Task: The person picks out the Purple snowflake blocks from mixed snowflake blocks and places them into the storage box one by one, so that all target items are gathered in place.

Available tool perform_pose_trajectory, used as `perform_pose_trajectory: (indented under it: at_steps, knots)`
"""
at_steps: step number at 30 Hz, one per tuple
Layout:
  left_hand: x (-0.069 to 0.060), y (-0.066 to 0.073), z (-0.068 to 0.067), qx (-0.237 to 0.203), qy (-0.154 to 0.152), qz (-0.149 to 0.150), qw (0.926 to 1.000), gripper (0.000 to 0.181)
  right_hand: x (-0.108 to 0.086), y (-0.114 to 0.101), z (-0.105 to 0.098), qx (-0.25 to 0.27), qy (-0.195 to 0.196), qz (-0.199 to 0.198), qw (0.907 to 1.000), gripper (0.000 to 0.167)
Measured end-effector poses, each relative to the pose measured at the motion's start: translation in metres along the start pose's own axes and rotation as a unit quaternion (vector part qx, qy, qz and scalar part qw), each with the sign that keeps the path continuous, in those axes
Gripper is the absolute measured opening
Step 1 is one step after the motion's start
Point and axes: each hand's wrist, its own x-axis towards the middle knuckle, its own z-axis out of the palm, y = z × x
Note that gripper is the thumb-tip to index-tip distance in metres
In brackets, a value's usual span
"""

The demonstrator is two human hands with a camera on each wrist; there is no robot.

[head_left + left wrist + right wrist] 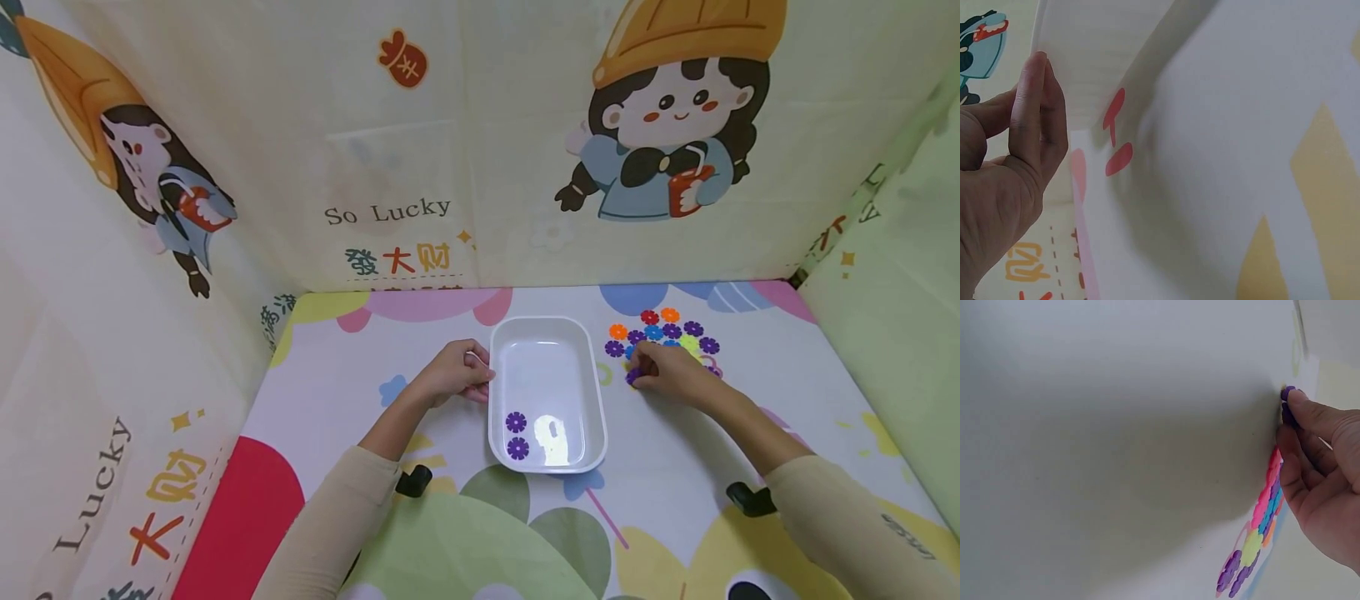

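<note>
At the far left hangs a cream cloth (247, 50) printed with cartoon figures in orange hats and lettering; it also stands behind the table (442, 333), whose white cover bears pastel shapes. A beige left sleeve (337, 517), a small black device (415, 481) at its cuff, leads to the left hand (454, 372). Its fingers are lightly bent and touch the left rim of a shallow, rounded-rectangular white tray (546, 375); whether the thumb pinches the rim cannot be told. Inside the tray, toward its near left corner, lie two purple flower-shaped discs (517, 448), one just beyond the other.

Right of the tray, and apart from it, the right hand (675, 377) is nearly closed, pinching a single purple flower-shaped disc (1287, 415) between thumb and finger at the near left of a loose cluster of flower-shaped discs (672, 331) in purple, orange, red, blue, yellow and pink. The hand hides part of this cluster. Farther right comes a beige right sleeve (840, 508), with another black device (750, 500) at its cuff.
</note>
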Motion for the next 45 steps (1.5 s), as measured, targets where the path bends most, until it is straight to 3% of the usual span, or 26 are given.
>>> perform_pose_trajectory:
  at_steps: [9, 22, 38, 45]
  knots:
    - [-0.001, 0.001, 0.000, -0.005, 0.000, -0.002, 1.0000, 0.024, -0.001, -0.011, -0.008, 0.016, 0.004, -0.021, 0.9996, 0.014]
    - [0.000, 0.002, 0.001, -0.001, 0.001, 0.002, 1.0000, 0.024, -0.003, -0.062, -0.020, 0.072, 0.007, -0.078, 0.9943, 0.014]
    - [-0.003, 0.003, -0.001, -0.004, -0.002, 0.000, 1.0000, 0.023, 0.027, -0.110, 0.010, 0.092, -0.053, -0.121, 0.9870, 0.017]
    - [-0.001, 0.002, 0.001, -0.026, -0.011, 0.010, 0.9996, 0.022, 0.042, -0.122, 0.024, 0.093, -0.088, -0.150, 0.9803, 0.019]
